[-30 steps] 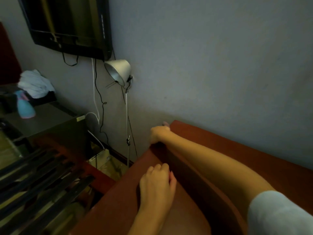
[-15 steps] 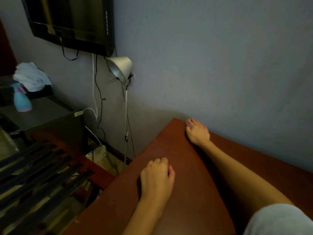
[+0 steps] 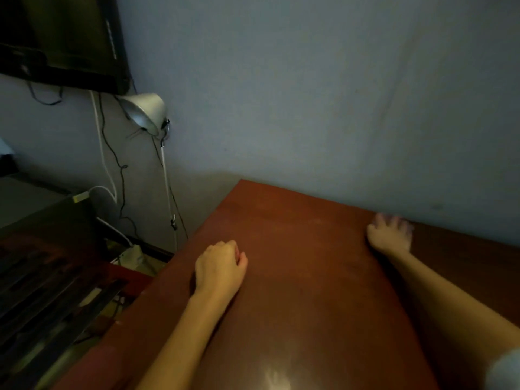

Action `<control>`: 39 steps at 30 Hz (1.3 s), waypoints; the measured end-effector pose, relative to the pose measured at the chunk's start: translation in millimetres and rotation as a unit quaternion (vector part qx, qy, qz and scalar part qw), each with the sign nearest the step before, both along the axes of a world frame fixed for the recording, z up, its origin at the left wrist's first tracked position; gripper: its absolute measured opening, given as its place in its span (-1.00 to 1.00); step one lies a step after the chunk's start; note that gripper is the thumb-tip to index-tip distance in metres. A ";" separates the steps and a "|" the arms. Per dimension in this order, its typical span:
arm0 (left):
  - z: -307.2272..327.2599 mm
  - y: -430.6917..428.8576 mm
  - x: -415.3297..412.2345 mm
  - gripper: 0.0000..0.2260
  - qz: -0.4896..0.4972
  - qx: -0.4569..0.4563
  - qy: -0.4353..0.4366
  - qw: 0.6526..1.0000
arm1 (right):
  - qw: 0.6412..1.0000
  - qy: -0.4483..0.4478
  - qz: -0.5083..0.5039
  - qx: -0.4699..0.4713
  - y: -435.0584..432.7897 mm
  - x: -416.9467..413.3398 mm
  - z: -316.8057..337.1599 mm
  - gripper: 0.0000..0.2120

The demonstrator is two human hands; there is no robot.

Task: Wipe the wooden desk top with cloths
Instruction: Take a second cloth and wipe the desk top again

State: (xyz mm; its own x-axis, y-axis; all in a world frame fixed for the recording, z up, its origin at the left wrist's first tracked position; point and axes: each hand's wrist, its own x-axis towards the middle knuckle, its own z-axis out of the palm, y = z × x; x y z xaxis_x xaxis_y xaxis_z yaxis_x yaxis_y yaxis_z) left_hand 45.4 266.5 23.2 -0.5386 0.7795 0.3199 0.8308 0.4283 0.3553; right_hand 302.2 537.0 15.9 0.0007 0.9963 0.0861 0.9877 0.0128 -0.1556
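The wooden desk top (image 3: 309,277) fills the lower centre and right of the frame, with its far edge against the grey wall (image 3: 309,94). That is why your reach ends there.

Your right hand (image 3: 389,235) lies at that far edge in the right of the frame. Its fingers are spread and look flat on the wood, palm down. It is blurred, so I judge it to be mid-sweep along the wall line. A flat, spread hand suits pressing a cloth over a wide strip, but no cloth shows under it, so I cannot tell whether one is there.

Your left hand (image 3: 221,266) rests nearer the left edge of the desk, knuckles up, fingers curled under and the thumb tucked beside them. It looks planted as a brace while you lean across. Whether the curl closes on a cloth or on nothing is hidden beneath the palm, so I cannot tell.

A patch of glare (image 3: 274,375) shows at the bottom of the frame, and I see no wet streaks.

A silver lamp shade (image 3: 143,111) and dangling cables (image 3: 112,164) hang in the upper left, off the desk and well apart from both hands, so the sweep should not catch them. A white sleeve (image 3: 506,370) shows at the lower right corner.
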 end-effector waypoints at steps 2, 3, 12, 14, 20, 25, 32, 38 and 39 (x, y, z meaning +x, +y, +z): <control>4.0 -18.1 -6.6 -0.83 -0.002 -0.002 0.026 1.000 | 0.997 -0.015 0.072 0.011 -14.4 -56.4 -3.8 -0.47; 5.0 -28.0 -11.7 -0.83 0.004 -0.001 0.037 0.999 | 0.994 -0.015 0.107 0.005 -26.2 -89.2 -4.5 -0.46; -9.0 -87.6 -30.5 -0.84 0.049 -0.006 0.069 0.996 | 0.899 -0.007 0.434 -0.062 -156.1 -304.0 5.4 -0.49; -15.5 -89.1 -29.3 -0.78 0.050 0.004 0.084 0.995 | 0.860 -0.003 0.508 -0.057 -177.0 -302.3 4.8 -0.51; -23.4 -91.0 -27.4 -0.78 0.070 0.041 0.078 0.994 | 0.801 -0.022 0.598 0.001 -155.7 -180.5 -0.8 -0.46; -21.2 -91.6 -24.2 -0.79 0.068 0.029 0.075 0.994 | 0.944 -0.049 0.318 0.079 -53.4 -56.1 -7.6 -0.28; -11.0 -132.7 -12.3 -0.89 0.020 0.012 0.088 0.996 | 0.997 0.015 0.072 0.011 -60.8 -41.1 -3.6 -0.47; -0.1 -202.5 -13.4 -0.63 0.110 -0.066 0.083 0.988 | 0.938 -0.018 0.346 0.005 -177.0 -186.6 -3.5 -0.46; -0.1 -214.9 -12.4 -0.53 0.132 -0.091 0.071 0.985 | 0.919 -0.022 0.395 0.001 -205.3 -208.7 -3.9 -0.46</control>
State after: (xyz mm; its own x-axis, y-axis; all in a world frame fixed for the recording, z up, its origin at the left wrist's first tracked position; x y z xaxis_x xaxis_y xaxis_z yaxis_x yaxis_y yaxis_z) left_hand 33.0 51.6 23.0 -0.6897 0.6701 0.2743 0.7181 0.6815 0.1411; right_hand 93.5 331.7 12.1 -0.7254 0.6847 0.0704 0.6759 0.7279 -0.1159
